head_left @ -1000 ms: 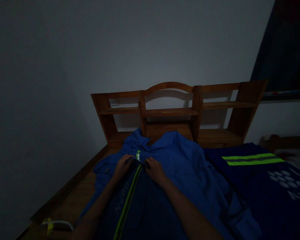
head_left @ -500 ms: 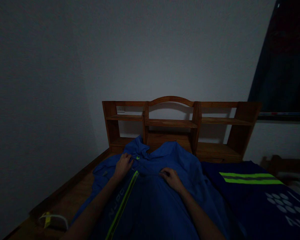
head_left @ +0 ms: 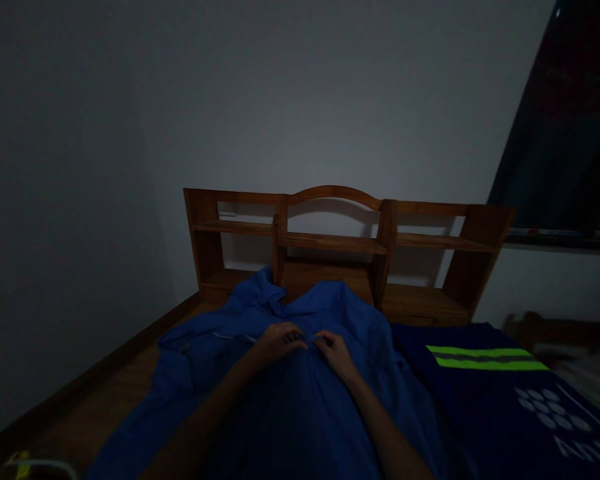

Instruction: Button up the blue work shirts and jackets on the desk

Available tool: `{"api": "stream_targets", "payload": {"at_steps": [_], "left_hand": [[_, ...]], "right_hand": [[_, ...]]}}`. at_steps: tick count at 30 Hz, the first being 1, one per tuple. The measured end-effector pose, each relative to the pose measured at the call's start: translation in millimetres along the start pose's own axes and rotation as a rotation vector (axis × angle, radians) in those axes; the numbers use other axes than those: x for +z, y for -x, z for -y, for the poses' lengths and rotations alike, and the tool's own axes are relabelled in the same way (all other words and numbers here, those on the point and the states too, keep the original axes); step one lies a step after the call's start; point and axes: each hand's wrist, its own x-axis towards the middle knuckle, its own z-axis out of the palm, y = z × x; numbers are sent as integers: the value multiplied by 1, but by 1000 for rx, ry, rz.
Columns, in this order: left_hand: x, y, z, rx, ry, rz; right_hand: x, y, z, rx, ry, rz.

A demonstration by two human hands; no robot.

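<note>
A blue jacket (head_left: 325,301) lies spread over the wooden bed, its fabric rumpled near the headboard. Close together at its upper middle, both my hands pinch the cloth. My left hand (head_left: 281,339) has its fingers closed on the jacket, palm side partly hidden. Just to the right, my right hand (head_left: 335,353) grips the fabric between thumb and fingers. A small gap separates the two sets of fingertips. Dim light hides the exact edge or fastening between them.
A wooden headboard with shelves (head_left: 330,243) stands against the pale wall. To the right lies a dark blue garment (head_left: 485,393) with a yellow-green reflective band and white print. A white cord with a yellow tag (head_left: 24,463) is at the lower left, on the wooden surface.
My left hand has moved right, bringing jacket cloth toward my right hand. The jacket's yellow-green zip-line stripe and lettering are now out of sight. The view has shifted slightly.
</note>
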Motion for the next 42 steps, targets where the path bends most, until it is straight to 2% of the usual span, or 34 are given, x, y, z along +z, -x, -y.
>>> {"api": "stream_targets", "payload": {"at_steps": [3,7,17,23,33,42], "left_hand": [[-10,0,10,4,82,20],[-11,-1,9,83,96,11],[-8,1,16,115,66,13],[-11,3,12,109,24,6],[-5,3,25,124,-13,85],[-5,7,24,32,167,38]], "right_hand": [[1,-1,-2,44,-85,-56],[2,-3,-9,126,-188,-125],[0,0,-3,141,-210,-60],[-2,1,0,130,-207,-35],[-1,-1,-3,146,-223,-49],[-1,0,-4,154,-245,-88]]}}
